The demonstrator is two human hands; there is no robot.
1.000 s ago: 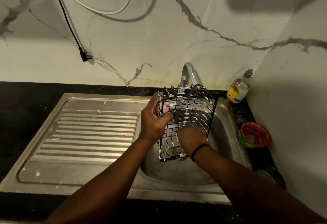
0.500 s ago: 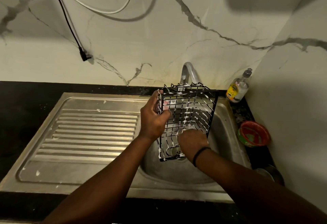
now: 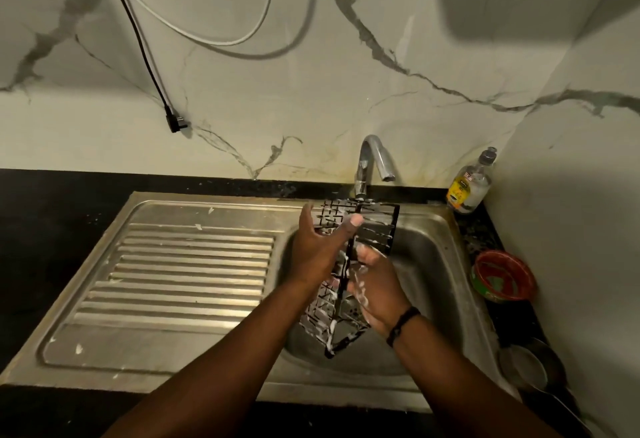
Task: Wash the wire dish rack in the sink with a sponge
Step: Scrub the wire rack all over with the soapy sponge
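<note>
The black wire dish rack (image 3: 377,224) is streaked with white foam. It is held nearly edge-on and upright over the steel sink basin (image 3: 433,264), just under the faucet (image 3: 367,160). My left hand (image 3: 317,250) grips its left side, thumb hooked over the wires near the top. My right hand (image 3: 379,287), covered in suds, is curled against the rack's middle frame bar from the right. The sponge is hidden inside its fingers. No water runs from the faucet.
A ribbed steel drainboard (image 3: 194,264) lies left of the basin. A dish soap bottle (image 3: 469,188) stands in the back right corner. A red bowl (image 3: 502,278) and a steel vessel (image 3: 530,368) sit along the right wall. A black cable plug (image 3: 175,122) hangs on the wall.
The rack has turned from facing me flat to nearly edge-on. My left hand shifted its hold toward the top, and my right hand moved onto the middle bar.
</note>
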